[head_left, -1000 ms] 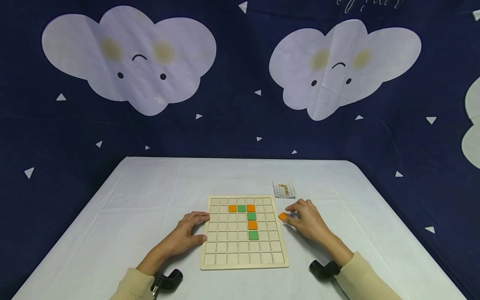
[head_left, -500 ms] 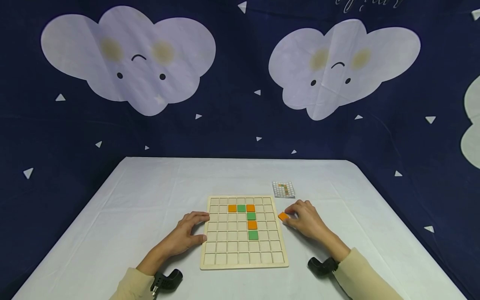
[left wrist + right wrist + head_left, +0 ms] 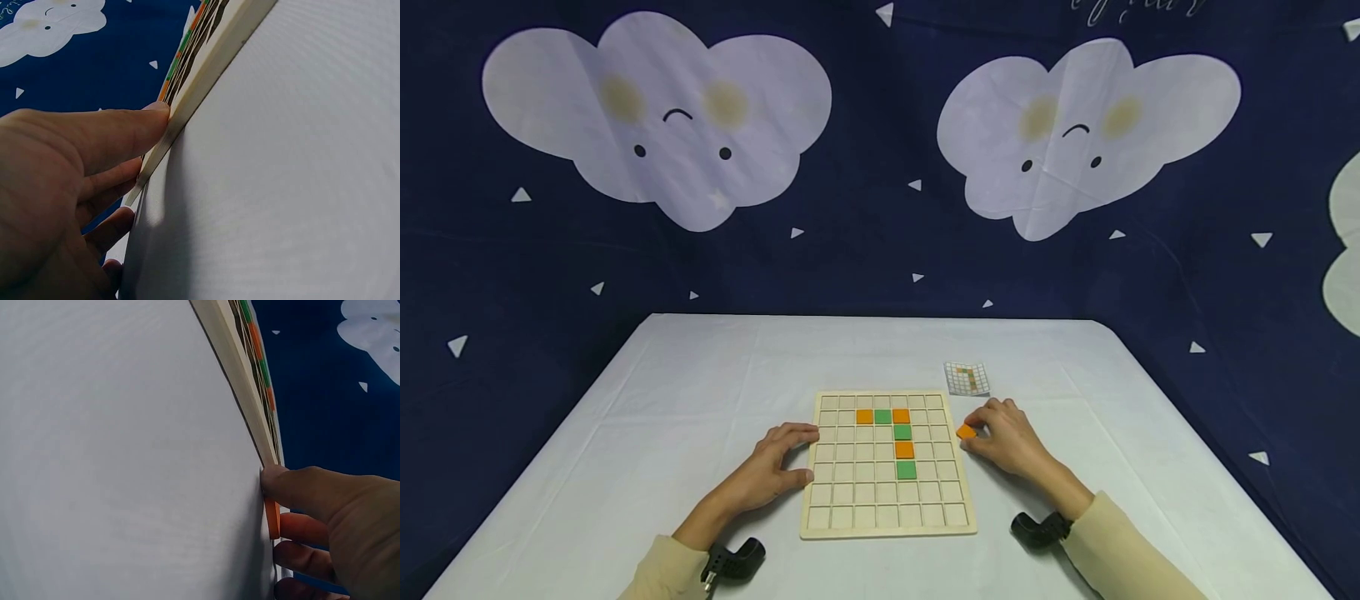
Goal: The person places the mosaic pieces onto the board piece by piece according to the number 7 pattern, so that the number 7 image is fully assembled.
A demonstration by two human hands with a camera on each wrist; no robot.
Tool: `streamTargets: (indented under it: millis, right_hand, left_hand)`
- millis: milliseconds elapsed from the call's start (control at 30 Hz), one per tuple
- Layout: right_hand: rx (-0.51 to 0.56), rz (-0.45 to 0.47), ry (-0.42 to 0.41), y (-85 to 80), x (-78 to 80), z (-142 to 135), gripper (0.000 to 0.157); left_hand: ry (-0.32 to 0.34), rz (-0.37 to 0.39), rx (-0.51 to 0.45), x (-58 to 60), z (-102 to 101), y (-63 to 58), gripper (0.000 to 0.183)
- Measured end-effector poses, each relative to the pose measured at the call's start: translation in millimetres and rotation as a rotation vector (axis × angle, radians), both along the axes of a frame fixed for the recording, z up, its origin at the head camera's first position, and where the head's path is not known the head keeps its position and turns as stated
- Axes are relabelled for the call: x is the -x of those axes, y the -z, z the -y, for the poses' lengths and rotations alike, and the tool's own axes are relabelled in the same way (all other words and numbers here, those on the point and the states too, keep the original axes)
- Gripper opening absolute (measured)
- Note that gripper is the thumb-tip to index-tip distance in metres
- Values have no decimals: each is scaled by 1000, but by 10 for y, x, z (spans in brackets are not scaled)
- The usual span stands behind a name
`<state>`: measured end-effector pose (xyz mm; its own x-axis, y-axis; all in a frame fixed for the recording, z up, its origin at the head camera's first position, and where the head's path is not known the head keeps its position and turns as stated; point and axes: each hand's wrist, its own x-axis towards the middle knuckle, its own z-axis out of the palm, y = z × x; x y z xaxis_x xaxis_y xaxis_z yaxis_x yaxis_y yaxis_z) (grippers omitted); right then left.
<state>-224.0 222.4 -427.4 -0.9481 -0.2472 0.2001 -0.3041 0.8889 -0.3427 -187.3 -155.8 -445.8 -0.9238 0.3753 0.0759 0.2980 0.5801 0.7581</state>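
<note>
A pale wooden grid board [image 3: 842, 472] lies flat on the table. Orange and green square tiles sit in some of its cells, among them a green tile [image 3: 906, 470] lowest in the column. Along the board's left edge rests my left hand [image 3: 767, 468], thumb and fingertips touching the rim; in the left wrist view the thumb [image 3: 125, 134] lies against it. Just right of the board my right hand [image 3: 1011, 437] pinches an orange tile [image 3: 966, 432] between thumb and fingers. The right wrist view shows this tile edge-on, partly covered by the thumb.
A small printed card [image 3: 967, 379] with a coloured grid pattern lies beyond the board's far right corner. White cloth covers the table [image 3: 722, 375]. A dark blue cloud-patterned cloth [image 3: 880, 250] hangs behind it. Each wrist wears a black camera mount.
My right hand has shifted slightly left, and its fingers have drawn closer around the orange tile, which stays almost in place. The left hand and the board have not visibly moved.
</note>
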Motion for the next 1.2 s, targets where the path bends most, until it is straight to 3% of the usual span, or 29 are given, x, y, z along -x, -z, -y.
streamTargets:
  millis: [1200]
  right_hand:
    - [53, -43, 12, 33, -2, -115, 20]
  left_hand:
    - [20, -28, -14, 5, 13, 20, 50]
